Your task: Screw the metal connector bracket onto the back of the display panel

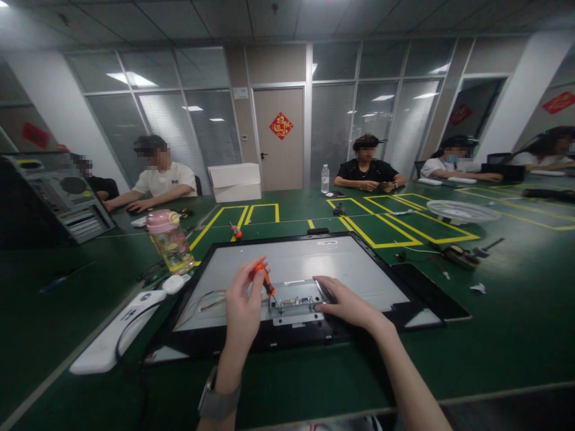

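Note:
A flat display panel (pixel 278 257) with a black frame lies face down on the green table, its grey metal back upward. Near its front edge sits a metal bracket (pixel 294 308) with a row of connector ports. My left hand (pixel 245 296) is closed around the top of an orange and black screwdriver (pixel 266 281), which tilts with its tip down at the bracket's left end. With thumb and fingers, my right hand (pixel 345 302) grips the bracket's right end. Thin wires (pixel 209 302) lie on the panel left of my left hand.
Left of the panel are a white power strip (pixel 119 332) and a pink-lidded bottle (pixel 169 242). A dark flat panel (pixel 429 290) lies at the right, near a tool with a cord (pixel 460 256). Several people sit across the table. A computer case (pixel 67 197) stands far left.

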The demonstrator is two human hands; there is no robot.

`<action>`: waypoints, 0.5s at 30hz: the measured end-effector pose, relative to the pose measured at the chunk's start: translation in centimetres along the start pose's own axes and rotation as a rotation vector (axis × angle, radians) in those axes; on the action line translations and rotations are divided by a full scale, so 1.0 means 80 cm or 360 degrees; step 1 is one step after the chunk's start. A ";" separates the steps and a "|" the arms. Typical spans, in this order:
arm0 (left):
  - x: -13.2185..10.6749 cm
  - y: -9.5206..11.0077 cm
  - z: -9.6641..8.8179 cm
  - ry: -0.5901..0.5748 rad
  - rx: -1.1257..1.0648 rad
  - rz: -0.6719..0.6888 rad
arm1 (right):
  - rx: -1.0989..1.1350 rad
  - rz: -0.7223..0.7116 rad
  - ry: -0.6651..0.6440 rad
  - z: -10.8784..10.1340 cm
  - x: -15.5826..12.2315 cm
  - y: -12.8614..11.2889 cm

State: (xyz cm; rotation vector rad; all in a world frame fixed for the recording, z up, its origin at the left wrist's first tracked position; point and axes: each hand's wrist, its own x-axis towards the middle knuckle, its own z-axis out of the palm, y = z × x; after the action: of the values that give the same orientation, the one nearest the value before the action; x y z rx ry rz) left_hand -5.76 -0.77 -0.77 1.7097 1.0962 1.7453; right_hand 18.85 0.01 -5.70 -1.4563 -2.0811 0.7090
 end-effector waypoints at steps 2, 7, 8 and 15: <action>0.000 0.001 -0.001 -0.0017 0.0026 0.0007 | -0.0004 -0.0001 0.0001 0.000 -0.001 -0.001; 0.000 0.000 -0.002 0.0108 0.0178 0.0153 | -0.0010 0.0002 -0.0002 -0.001 -0.002 -0.004; -0.001 -0.001 -0.002 0.0115 0.0177 0.0149 | -0.0010 -0.0002 0.0000 -0.001 -0.002 -0.004; -0.003 0.005 0.001 0.0004 -0.0146 -0.0053 | -0.0002 -0.0009 0.0029 -0.002 -0.002 -0.004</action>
State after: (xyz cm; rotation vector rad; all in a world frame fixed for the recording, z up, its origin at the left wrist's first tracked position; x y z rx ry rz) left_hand -5.53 -1.17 -0.60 1.6260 1.0235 1.7502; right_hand 18.77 -0.22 -5.34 -1.4519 -2.0715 0.6898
